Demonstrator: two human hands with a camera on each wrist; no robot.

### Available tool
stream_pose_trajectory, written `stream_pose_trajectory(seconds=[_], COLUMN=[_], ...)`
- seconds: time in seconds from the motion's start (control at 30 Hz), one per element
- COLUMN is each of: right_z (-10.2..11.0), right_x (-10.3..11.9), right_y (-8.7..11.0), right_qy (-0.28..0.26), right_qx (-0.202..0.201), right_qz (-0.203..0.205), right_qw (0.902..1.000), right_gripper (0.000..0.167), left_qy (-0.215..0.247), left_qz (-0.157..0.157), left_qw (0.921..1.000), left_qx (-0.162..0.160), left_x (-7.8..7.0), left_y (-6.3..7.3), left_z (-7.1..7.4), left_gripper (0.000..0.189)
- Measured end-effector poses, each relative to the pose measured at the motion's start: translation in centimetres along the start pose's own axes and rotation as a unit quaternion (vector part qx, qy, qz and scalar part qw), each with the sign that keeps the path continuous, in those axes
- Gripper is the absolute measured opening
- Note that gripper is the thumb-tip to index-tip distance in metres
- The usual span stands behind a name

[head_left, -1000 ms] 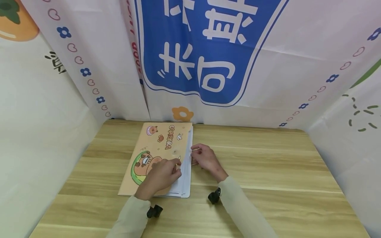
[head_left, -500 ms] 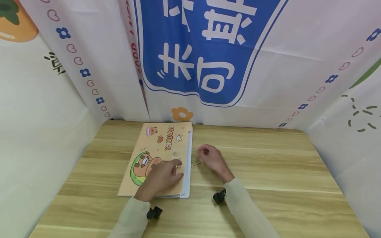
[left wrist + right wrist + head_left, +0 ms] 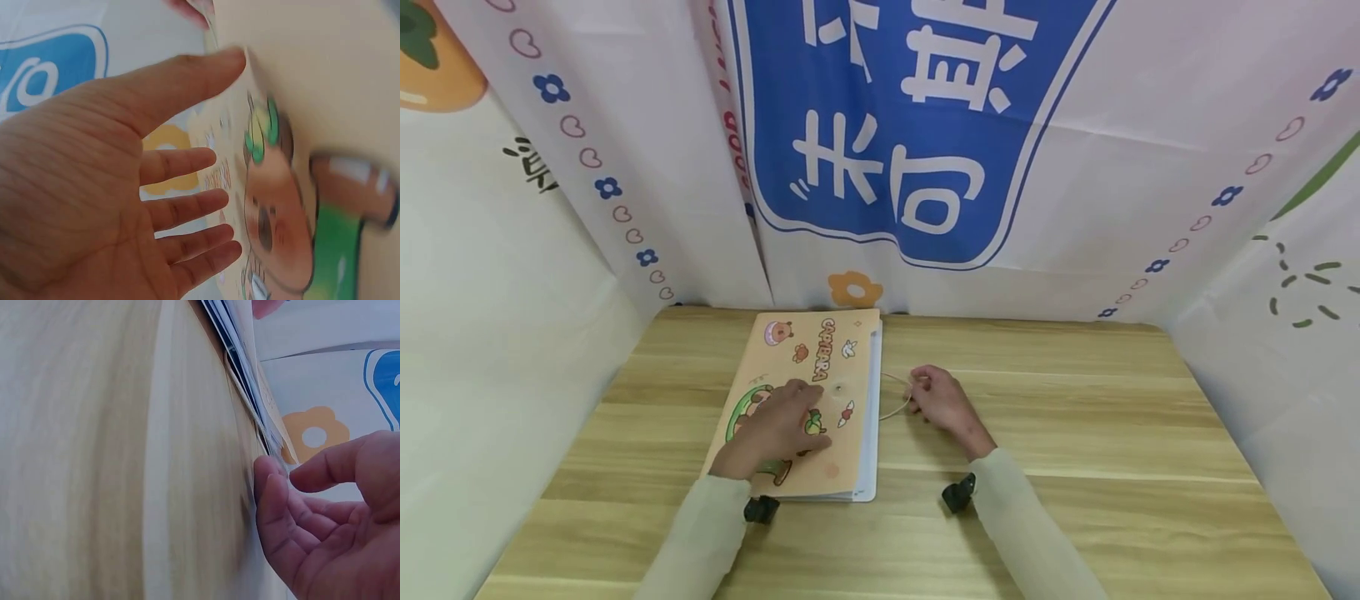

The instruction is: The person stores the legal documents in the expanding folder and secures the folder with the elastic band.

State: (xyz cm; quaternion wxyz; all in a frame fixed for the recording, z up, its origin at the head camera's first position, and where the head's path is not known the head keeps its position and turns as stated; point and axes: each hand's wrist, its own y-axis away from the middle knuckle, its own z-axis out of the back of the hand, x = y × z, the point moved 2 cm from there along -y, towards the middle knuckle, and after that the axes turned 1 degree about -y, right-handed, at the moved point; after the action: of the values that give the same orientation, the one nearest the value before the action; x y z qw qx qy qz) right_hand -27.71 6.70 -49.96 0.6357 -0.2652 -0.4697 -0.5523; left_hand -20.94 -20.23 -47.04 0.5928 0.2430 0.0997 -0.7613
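Observation:
A light-orange folder point(image 3: 842, 471) with capybara drawings lies shut on the table, with pale sheets or pockets showing along its right edge. From that edge a thin elastic cord point(image 3: 897, 413) sticks out in a loop. My right hand point(image 3: 945, 402) holds the loop's outer end between thumb and fingertips. In the right wrist view the cord point(image 3: 247, 400) runs from beneath the folder's edge to the fingers. Over the cover's lower left is my left hand point(image 3: 775, 427), and the left wrist view shows its fingers nearly straight and spread beside the printed cover point(image 3: 356, 81).
The wooden table point(image 3: 1060, 392) extends right of the folder. A white printed cloth point(image 3: 1060, 208) hangs behind the table's far edge, with more cloth at both sides. Each sleeve carries a small black clip point(image 3: 958, 493) at the wrist.
The cover's right side has come down over the sheets. My right hand has drawn the cord loop out to the right. My left hand has shifted left across the cover.

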Motion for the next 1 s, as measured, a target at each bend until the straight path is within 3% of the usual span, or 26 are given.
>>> stream_pose_trajectory(seconds=[0.17, 0.43, 0.73, 1.0], right_z=[0.1, -0.3, -1.8, -3.5], right_x=[0.0, 0.6, 0.7, 1.7], right_y=[0.0, -0.2, -1.0, -1.8], right_qy=[-0.021, -0.083, -0.072, -0.059], right_qx=[0.009, 0.032, 0.03, 0.032], right_qz=[0.003, -0.003, 0.065, 0.115], right_qw=[0.9997, 0.996, 0.9948, 0.991], right_gripper=[0.029, 0.023, 0.017, 0.01], left_qy=[0.003, 0.047, 0.027, 0.012], left_qz=[-0.006, -0.02, 0.005, 0.023], left_qw=[0.9997, 0.9987, 0.9988, 0.9986], left_qx=[0.025, 0.006, 0.041, 0.046], left_x=[1.2, 2.1, 2.6, 2.5], left_y=[-1.0, -1.5, -2.0, -2.4], left_z=[0.5, 0.5, 0.2, -0.2], left_gripper=[0.095, 0.095, 0.1, 0.102])
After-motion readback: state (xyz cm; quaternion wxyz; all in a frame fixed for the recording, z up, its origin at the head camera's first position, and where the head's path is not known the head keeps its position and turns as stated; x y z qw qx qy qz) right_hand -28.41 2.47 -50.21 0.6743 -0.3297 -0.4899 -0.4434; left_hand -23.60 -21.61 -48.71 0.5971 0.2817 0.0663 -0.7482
